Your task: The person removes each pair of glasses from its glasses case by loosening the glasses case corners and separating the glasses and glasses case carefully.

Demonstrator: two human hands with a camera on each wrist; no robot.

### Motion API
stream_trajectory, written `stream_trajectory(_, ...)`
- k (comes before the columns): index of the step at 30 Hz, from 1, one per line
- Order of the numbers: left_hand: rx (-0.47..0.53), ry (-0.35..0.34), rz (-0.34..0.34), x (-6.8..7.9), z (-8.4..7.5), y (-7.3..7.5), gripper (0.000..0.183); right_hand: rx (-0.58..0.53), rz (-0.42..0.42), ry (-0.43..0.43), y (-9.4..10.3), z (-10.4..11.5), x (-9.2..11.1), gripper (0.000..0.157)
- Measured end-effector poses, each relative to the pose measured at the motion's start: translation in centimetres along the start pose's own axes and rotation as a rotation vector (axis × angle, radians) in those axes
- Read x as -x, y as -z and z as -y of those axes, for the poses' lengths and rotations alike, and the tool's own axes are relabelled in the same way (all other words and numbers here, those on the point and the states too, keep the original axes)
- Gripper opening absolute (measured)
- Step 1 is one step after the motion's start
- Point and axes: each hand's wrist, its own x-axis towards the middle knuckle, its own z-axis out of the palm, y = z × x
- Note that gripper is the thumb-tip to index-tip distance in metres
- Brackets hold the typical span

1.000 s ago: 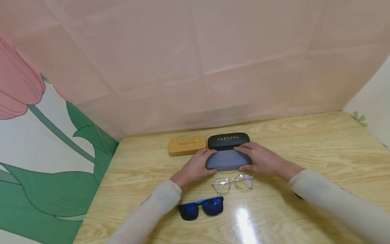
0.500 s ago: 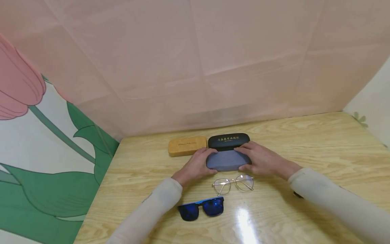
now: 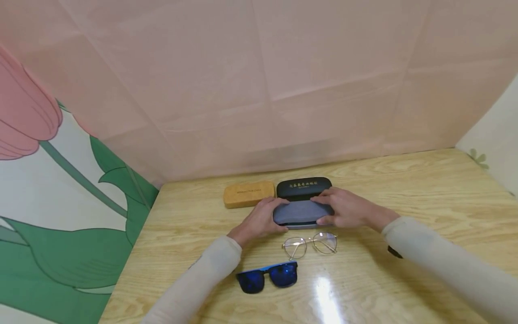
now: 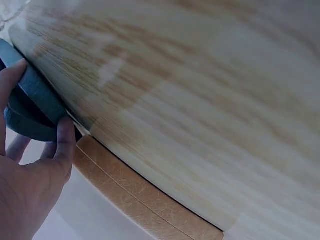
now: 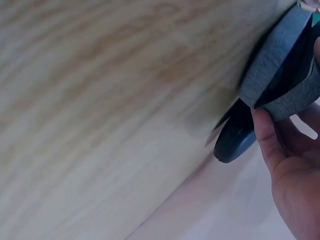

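Observation:
A grey-blue glasses case (image 3: pixel 301 211) lies on the table between the two hands, its lid parted from its base along the front. My left hand (image 3: pixel 257 219) grips its left end, thumb at the front edge and fingers at the back. At the other end, my right hand (image 3: pixel 349 209) holds it the same way. The left wrist view has the case (image 4: pixel 42 100) gaping, with a dark gap between its halves. A similar gap splits the case (image 5: pixel 277 57) in the right wrist view. The inside is mostly hidden.
Behind lie an orange-tan glasses case (image 3: pixel 248 194) and a black glasses case (image 3: pixel 304 187) with gold lettering. Thin-framed eyeglasses (image 3: pixel 310 245) rest in front of the hands, with blue-lensed sunglasses (image 3: pixel 267 276) nearer. A pink cloth (image 3: pixel 259 99) hangs along the table's back edge.
The grey-blue case's lid has lifted at its front edge, and a dark gap now shows there. Both hands have kept nearly the same place.

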Motion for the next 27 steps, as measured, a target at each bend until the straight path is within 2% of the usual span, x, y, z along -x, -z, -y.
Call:
stream_trajectory(5,0.003,0.008,0.005,0.1,0.1,0.0,0.073,-0.025,0.045,0.022,0.6,-0.3,-0.4,0.068)
stream_trajectory(13,0.009,0.017,0.0,-0.1,0.1,-0.1,0.078,-0.134,0.128,0.05,1.7,-1.0,-1.4,0.063)
stream_trajectory(22,0.007,0.047,-0.002,-0.1,0.1,-0.3,0.08,-0.219,0.233,0.005,2.4,-1.5,-1.9,0.069)
stream_trajectory(27,0.024,0.049,0.0,-0.1,0.1,-0.3,0.081,-0.268,0.269,-0.026,2.7,-1.7,-2.1,0.066)
